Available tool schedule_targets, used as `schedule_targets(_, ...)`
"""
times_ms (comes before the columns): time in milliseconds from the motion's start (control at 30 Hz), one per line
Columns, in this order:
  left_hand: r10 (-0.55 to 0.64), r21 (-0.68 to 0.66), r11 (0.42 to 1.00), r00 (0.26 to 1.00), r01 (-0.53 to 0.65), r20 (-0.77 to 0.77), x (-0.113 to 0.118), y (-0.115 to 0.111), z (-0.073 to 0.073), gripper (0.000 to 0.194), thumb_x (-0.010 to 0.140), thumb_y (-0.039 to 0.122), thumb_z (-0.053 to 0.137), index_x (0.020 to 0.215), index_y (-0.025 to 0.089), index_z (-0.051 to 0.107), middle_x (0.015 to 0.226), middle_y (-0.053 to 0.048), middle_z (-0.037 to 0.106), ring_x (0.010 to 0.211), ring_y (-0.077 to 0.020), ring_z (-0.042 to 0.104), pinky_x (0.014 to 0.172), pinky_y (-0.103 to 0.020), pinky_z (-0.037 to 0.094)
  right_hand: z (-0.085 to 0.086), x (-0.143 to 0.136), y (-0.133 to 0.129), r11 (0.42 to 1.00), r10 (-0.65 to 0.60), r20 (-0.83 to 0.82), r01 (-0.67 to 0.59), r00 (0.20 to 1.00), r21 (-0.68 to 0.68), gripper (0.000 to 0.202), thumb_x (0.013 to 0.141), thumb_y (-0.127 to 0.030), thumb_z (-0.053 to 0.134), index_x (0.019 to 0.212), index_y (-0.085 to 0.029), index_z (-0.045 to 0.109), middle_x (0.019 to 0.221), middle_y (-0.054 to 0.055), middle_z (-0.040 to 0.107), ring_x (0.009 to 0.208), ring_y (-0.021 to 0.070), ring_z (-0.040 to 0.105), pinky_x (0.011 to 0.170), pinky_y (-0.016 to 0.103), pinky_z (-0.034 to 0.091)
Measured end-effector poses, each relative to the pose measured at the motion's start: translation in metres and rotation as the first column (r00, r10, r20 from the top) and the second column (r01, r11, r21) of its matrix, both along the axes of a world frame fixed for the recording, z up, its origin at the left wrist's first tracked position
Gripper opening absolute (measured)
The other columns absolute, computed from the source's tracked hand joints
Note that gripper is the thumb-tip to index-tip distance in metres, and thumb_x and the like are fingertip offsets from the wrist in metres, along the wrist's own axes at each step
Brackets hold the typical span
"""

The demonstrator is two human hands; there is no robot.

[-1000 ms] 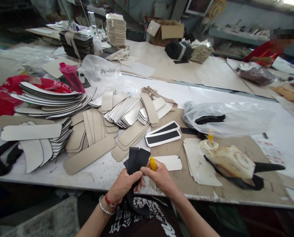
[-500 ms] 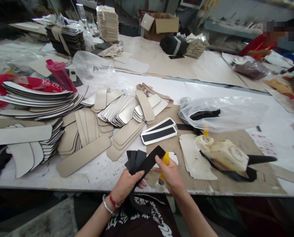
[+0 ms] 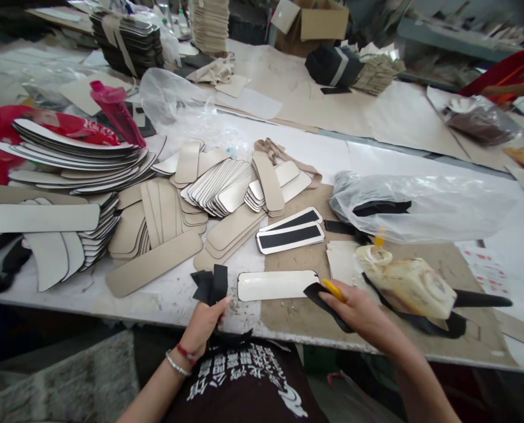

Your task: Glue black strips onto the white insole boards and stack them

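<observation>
My left hand [image 3: 205, 330] is closed on several black fabric strips [image 3: 219, 283], which fan out above the fingers near the table's front edge. My right hand [image 3: 358, 312] grips one black strip [image 3: 326, 304] together with a brush's yellow handle [image 3: 333, 290]; the brush's lower end is hidden. Between the hands lies a long white panel [image 3: 276, 286] with rounded ends, its right end touching or just behind the held strip. Behind it, two similar white panels [image 3: 262, 247] bear black strips along their middles.
Beige panels [image 3: 154, 265] lie in overlapping stacks at left, beside curved white-faced ones [image 3: 74, 154] and a pink bottle [image 3: 116, 114]. To the right are a stained plastic container [image 3: 414, 288], scissors-like black handles [image 3: 482, 298] and a clear bag [image 3: 442, 205]. Another person's red sleeve [image 3: 497, 73] shows far right.
My hands have moved apart: the right went rightward with one black strip and the brush, the left a little leftward with the others. The white panel between them is now uncovered.
</observation>
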State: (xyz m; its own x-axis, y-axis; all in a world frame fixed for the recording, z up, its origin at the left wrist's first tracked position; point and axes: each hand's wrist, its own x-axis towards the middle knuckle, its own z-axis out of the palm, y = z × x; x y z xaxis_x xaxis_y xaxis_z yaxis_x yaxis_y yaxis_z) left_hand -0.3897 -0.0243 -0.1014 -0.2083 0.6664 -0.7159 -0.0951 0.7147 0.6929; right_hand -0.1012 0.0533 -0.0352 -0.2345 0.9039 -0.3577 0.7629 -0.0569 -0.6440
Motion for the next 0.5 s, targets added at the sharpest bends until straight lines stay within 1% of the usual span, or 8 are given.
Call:
schedule_targets(100, 0.035, -0.023, 0.999, 0.999, -0.035, 0.0, 0.006, 0.005, -0.015, 0.044, 0.066, 0.045, 0.061, 0.039, 0.018, 0.04, 0.037, 0.002, 0.04, 0.043, -0.0089, 0.036, 0.047, -0.024, 0.032, -0.028, -0.029, -0.004, 0.98, 0.2, 0.222, -0.19, 0.954, -0.063, 0.01, 0.078, -0.028, 0.053, 0.082, -0.022, 0.06, 0.066, 0.002, 0.063, 0.06, 0.0171, 0.056, 0.054, 0.024, 0.034)
schedule_targets(167, 0.032, -0.02, 0.999, 1.0, -0.032, 0.0, 0.013, 0.011, -0.025, 0.037, 0.067, 0.042, 0.06, 0.044, 0.016, 0.045, 0.037, 0.003, 0.039, 0.041, -0.0085, 0.034, 0.045, -0.023, 0.029, -0.047, -0.055, -0.002, 0.948, 0.318, 0.28, -0.303, 0.906, -0.099, 0.01, 0.081, -0.027, 0.051, 0.084, -0.023, 0.059, 0.072, 0.004, 0.065, 0.066, 0.0189, 0.058, 0.056, 0.025, 0.033)
schedule_targets(233, 0.026, -0.016, 1.0, 1.0, -0.027, -0.015, 0.017, 0.017, -0.035, 0.025, 0.067, 0.037, 0.059, 0.058, 0.014, 0.054, 0.039, 0.004, 0.041, 0.04, -0.0082, 0.034, 0.042, -0.023, 0.027, -0.06, -0.08, 0.002, 0.915, 0.403, 0.307, -0.389, 0.862, -0.109, 0.012, 0.082, -0.029, 0.05, 0.083, -0.023, 0.06, 0.077, 0.006, 0.066, 0.071, 0.0202, 0.059, 0.057, 0.025, 0.033)
schedule_targets(300, 0.026, -0.016, 1.0, 0.999, -0.026, -0.019, 0.019, 0.022, -0.043, 0.02, 0.066, 0.033, 0.059, 0.07, 0.013, 0.058, 0.042, 0.005, 0.042, 0.039, -0.0081, 0.034, 0.04, -0.022, 0.026, -0.068, -0.098, 0.009, 0.889, 0.454, 0.332, -0.443, 0.827, -0.114, 0.015, 0.082, -0.033, 0.051, 0.083, -0.023, 0.062, 0.078, 0.006, 0.067, 0.073, 0.0204, 0.06, 0.057, 0.025, 0.033)
schedule_targets(333, 0.02, -0.017, 1.0, 1.0, -0.021, -0.016, 0.019, 0.024, -0.046, 0.02, 0.065, 0.032, 0.059, 0.072, 0.013, 0.058, 0.042, 0.006, 0.043, 0.039, -0.0081, 0.035, 0.04, -0.022, 0.027, -0.07, -0.106, 0.013, 0.878, 0.475, 0.341, -0.463, 0.811, -0.121, 0.016, 0.082, -0.035, 0.051, 0.083, -0.023, 0.062, 0.078, 0.006, 0.067, 0.073, 0.0203, 0.06, 0.057, 0.025, 0.033)
schedule_targets(367, 0.012, -0.023, 1.0, 1.0, -0.013, -0.016, 0.019, 0.026, -0.049, 0.019, 0.065, 0.031, 0.059, 0.071, 0.014, 0.058, 0.042, 0.005, 0.043, 0.038, -0.0083, 0.035, 0.039, -0.022, 0.027, -0.072, -0.111, 0.016, 0.868, 0.493, 0.35, -0.478, 0.797, -0.134, 0.018, 0.082, -0.037, 0.05, 0.083, -0.023, 0.063, 0.079, 0.006, 0.067, 0.074, 0.0203, 0.06, 0.058, 0.025, 0.034)
schedule_targets(433, -0.004, -0.046, 0.999, 1.0, 0.003, -0.031, 0.019, 0.027, -0.053, 0.017, 0.066, 0.031, 0.058, 0.061, 0.014, 0.055, 0.04, 0.004, 0.042, 0.037, -0.0085, 0.036, 0.038, -0.022, 0.026, -0.076, -0.12, 0.022, 0.853, 0.518, 0.375, -0.497, 0.769, -0.16, 0.022, 0.082, -0.04, 0.049, 0.085, -0.023, 0.063, 0.081, 0.006, 0.068, 0.076, 0.0209, 0.061, 0.058, 0.025, 0.035)
schedule_targets(500, -0.008, -0.074, 0.997, 0.999, 0.004, -0.054, 0.019, 0.028, -0.053, 0.024, 0.067, 0.03, 0.057, 0.049, 0.016, 0.049, 0.037, 0.003, 0.042, 0.036, -0.0086, 0.037, 0.038, -0.022, 0.027, -0.081, -0.126, 0.026, 0.842, 0.534, 0.406, -0.511, 0.741, -0.175, 0.025, 0.082, -0.041, 0.048, 0.087, -0.023, 0.063, 0.083, 0.007, 0.068, 0.077, 0.022, 0.062, 0.058, 0.026, 0.036)
